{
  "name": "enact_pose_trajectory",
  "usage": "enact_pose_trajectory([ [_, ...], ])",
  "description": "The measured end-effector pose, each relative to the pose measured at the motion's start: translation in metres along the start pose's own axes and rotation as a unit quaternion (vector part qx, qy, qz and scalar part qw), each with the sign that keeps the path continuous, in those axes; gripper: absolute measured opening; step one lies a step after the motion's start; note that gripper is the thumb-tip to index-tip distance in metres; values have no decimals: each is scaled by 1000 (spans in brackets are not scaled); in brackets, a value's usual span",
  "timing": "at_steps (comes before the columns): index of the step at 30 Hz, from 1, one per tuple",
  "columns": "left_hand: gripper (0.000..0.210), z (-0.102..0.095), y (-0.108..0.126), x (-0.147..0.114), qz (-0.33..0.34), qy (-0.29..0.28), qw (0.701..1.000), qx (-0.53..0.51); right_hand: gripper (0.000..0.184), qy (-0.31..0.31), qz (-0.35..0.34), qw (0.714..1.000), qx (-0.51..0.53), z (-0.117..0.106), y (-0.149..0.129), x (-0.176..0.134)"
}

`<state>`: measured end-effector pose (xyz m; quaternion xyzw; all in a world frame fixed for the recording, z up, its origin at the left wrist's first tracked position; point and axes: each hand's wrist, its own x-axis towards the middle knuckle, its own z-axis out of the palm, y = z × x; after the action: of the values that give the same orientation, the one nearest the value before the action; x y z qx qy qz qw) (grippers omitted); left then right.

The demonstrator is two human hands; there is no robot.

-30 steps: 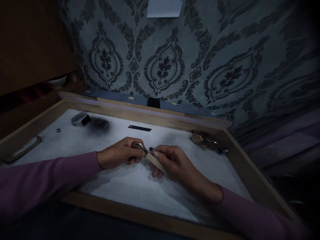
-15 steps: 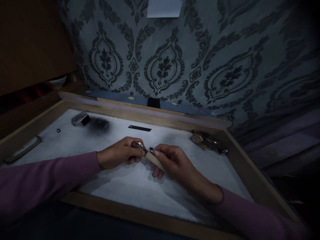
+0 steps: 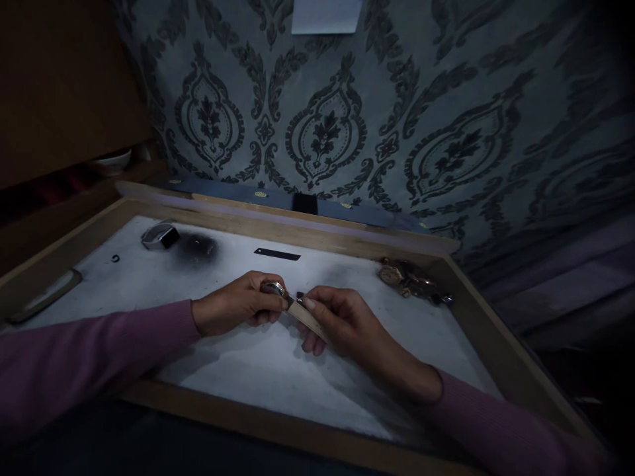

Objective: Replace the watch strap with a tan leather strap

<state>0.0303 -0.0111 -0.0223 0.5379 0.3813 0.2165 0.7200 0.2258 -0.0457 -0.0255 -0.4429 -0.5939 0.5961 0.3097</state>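
My left hand [image 3: 243, 304] is closed around a wristwatch [image 3: 273, 288], its round silvery case showing between thumb and fingers. From the case a pale beige strap [image 3: 306, 317] runs down to the right, under my right hand [image 3: 342, 314]. The thumb and index finger of that hand pinch together near the strap's upper end. A small dark piece [image 3: 300, 297] shows at those fingertips; whether it is a separate tool or part of the strap I cannot tell. Both hands hover over the white board, close to each other.
A wooden-framed white tray [image 3: 218, 363] lies below. On it are a smartwatch [image 3: 161, 236], a black flat strip [image 3: 277, 254], a small dark curved piece [image 3: 116, 258], a heap of watches [image 3: 414, 283] at right and a curved band [image 3: 49, 295] at left. Patterned wallpaper [image 3: 325, 125] rises behind.
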Motion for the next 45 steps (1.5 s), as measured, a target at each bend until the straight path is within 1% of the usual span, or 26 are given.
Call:
enact_pose_trajectory([
  [18,17,1,3,-1,-15,1,1000,10,26,8,1,1000,1,1,2,1],
  [33,16,1,2,-1,-8,-1,1000,4,21,25,1,1000,7,0,2,1],
  [45,18,1,3,-1,-12,2,1000,8,19,23,-3,1000,0,1,-1,1],
])
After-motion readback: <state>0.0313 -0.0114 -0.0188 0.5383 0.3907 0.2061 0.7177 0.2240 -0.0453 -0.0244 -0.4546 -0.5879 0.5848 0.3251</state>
